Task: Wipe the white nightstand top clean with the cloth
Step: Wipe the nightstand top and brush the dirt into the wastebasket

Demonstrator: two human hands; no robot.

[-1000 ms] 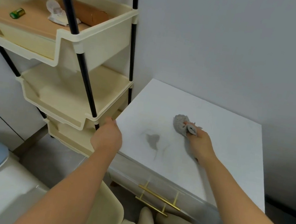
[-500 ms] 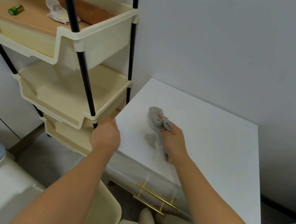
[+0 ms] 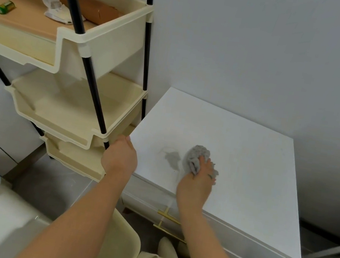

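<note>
Poking past right grip point(image 3: 196, 183), cloth point(image 3: 195, 154)

Both bare forearms reach forward. The left hand point(image 3: 119, 158) curls its fingers over the left edge of the white nightstand top point(image 3: 239, 151). The right hand point(image 3: 197, 182), palm down, grips the crumpled grey cloth point(image 3: 193, 157).

Soft, even indoor light (faint shadows), wide-angle bowing at edges.
</note>
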